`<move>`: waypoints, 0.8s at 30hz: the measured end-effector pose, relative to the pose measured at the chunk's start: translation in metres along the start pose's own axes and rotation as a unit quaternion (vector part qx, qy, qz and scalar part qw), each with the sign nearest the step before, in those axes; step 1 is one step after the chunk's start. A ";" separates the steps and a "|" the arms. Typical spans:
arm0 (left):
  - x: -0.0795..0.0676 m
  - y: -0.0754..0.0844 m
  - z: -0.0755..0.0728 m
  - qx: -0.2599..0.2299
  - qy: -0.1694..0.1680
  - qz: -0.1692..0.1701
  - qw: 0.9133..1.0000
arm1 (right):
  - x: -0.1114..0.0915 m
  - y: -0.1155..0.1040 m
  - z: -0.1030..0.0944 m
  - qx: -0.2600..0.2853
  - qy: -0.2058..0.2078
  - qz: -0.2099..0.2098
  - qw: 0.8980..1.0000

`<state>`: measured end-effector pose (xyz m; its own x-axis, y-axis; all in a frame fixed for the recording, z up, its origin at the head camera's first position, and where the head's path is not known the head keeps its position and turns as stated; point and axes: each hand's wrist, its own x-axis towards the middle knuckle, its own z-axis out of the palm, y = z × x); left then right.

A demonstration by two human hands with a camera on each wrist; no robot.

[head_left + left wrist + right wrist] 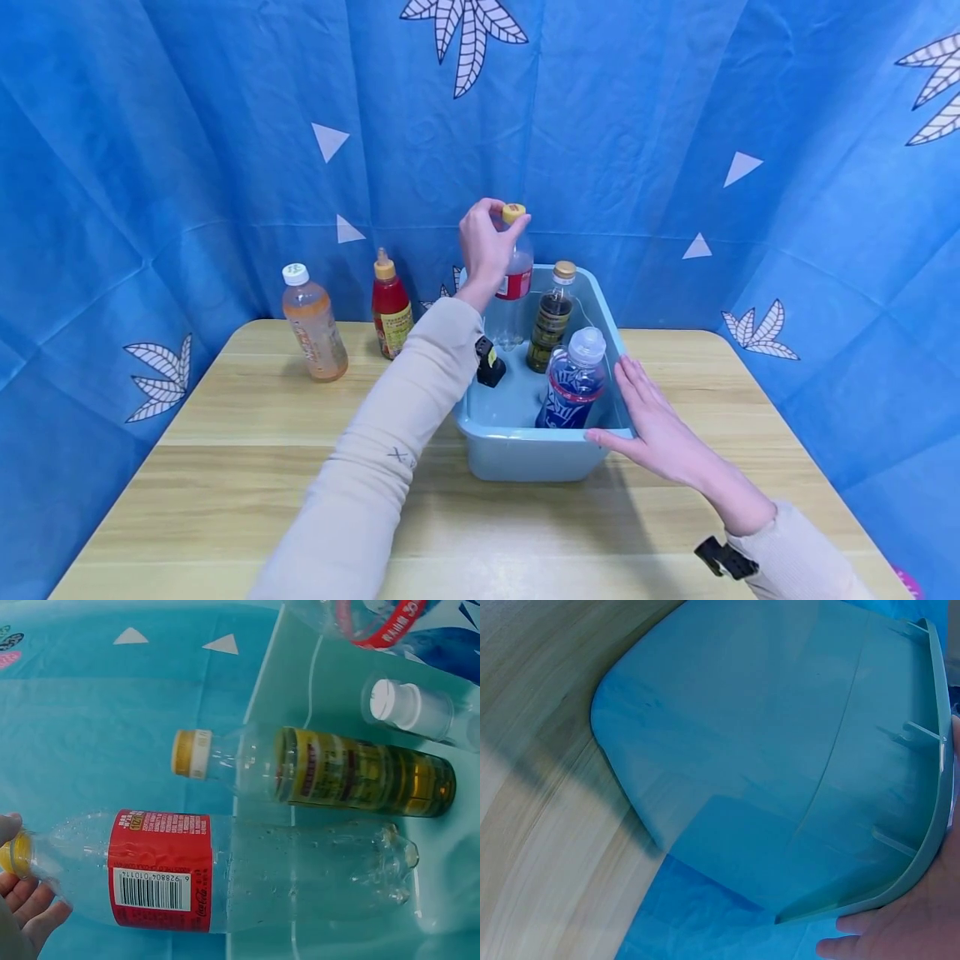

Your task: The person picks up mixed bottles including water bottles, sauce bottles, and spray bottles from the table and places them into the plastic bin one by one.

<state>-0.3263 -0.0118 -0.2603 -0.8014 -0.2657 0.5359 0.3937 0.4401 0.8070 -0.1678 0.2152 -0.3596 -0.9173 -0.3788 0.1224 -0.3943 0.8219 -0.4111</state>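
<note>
My left hand (487, 242) pinches the yellow cap of a large clear plastic cola bottle (515, 283) with a red label. The bottle hangs or stands upright at the far left of a light blue tub (525, 454); I cannot tell whether its base touches the floor. In the left wrist view, fingertips wrap its neck above the cola bottle's red label (161, 870). My right hand (660, 425) rests on the tub's near right corner, its fingers straight along the outer side and the thumb over the front rim. The tub's outer wall (757, 735) fills the right wrist view.
Inside the tub stand a dark-liquid bottle with a gold cap (551, 325) and a blue-labelled bottle (573, 387). A small white-capped container (409, 705) also shows there. Left on the table are an orange-labelled bottle (315, 329) and a red sauce bottle (392, 308).
</note>
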 end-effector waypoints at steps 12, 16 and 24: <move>-0.004 -0.017 0.012 0.025 0.011 -0.024 0.999 | 0.000 0.000 0.000 0.001 0.005 -0.005 1.000; -0.006 -0.023 0.016 0.027 0.010 -0.032 0.999 | 0.000 0.001 0.000 0.001 0.005 -0.006 1.000; -0.009 -0.032 0.020 0.027 0.005 -0.046 0.999 | 0.000 0.001 0.001 -0.001 0.006 -0.005 1.000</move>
<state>-0.3408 -0.0066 -0.2961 -0.8281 -0.3162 0.4630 0.2937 0.4588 0.8386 -0.1682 0.2158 -0.3608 -0.9139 -0.3822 0.1370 -0.4036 0.8189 -0.4081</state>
